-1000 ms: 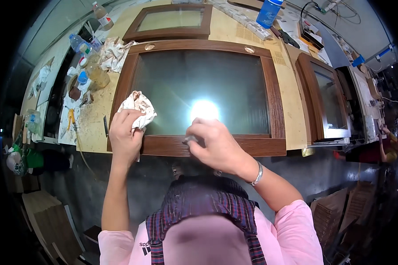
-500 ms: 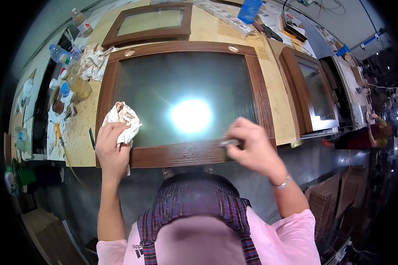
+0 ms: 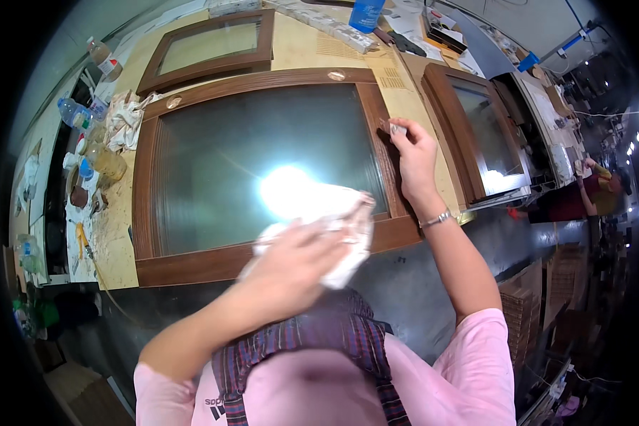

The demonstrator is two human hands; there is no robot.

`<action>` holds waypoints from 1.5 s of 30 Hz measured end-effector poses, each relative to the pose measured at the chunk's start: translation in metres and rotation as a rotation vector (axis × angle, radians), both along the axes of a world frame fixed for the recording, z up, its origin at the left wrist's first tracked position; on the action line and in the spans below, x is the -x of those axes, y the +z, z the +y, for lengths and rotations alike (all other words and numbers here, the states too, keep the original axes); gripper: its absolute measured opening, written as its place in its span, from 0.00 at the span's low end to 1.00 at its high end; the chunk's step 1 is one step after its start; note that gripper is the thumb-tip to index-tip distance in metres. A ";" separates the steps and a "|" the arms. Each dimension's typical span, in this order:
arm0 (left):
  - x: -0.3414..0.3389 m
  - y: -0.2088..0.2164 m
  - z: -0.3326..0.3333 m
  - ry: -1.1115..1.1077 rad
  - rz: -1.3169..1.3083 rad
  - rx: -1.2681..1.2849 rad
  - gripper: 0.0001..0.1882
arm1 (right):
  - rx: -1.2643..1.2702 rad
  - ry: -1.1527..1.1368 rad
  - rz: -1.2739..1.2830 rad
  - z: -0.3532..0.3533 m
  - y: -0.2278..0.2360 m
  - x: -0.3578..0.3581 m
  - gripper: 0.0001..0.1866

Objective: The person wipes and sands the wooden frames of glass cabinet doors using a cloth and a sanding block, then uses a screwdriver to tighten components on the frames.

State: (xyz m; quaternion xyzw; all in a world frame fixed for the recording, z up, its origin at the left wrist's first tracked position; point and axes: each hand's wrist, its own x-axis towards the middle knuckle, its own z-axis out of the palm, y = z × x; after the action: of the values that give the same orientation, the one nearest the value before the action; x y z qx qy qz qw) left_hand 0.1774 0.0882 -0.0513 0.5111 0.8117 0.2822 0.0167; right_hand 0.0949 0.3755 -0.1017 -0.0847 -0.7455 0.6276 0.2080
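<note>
Off to the left of the fingers of the left hand, I count at least three clear bottles on the surface — one bottle with yellowish liquid among them. Beyond the right hand's fingers stands one blue container, its contents hidden. One large framed glass panel lies under both hands. One white cloth is beneath the left fingers at the panel's near rail — too blurred to tell whether they grip. The right fingers pinch one small grey-white pad by the right rail.
</note>
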 end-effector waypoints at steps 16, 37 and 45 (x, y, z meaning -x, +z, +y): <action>0.005 -0.007 0.086 -0.002 0.213 -0.018 0.35 | 0.038 -0.098 -0.038 -0.009 0.005 0.013 0.06; 0.027 0.015 0.004 0.305 0.122 -0.094 0.19 | 0.132 -0.100 0.014 0.000 0.000 0.011 0.06; 0.031 0.025 0.025 0.132 -0.088 -0.297 0.24 | 0.469 0.221 0.091 -0.033 0.074 -0.031 0.14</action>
State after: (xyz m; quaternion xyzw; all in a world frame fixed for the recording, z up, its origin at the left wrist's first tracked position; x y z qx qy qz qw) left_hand 0.1465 0.1136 -0.0260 0.4406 0.7914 0.4217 -0.0419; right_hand 0.1258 0.3429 -0.0273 -0.0205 -0.5743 0.8052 0.1462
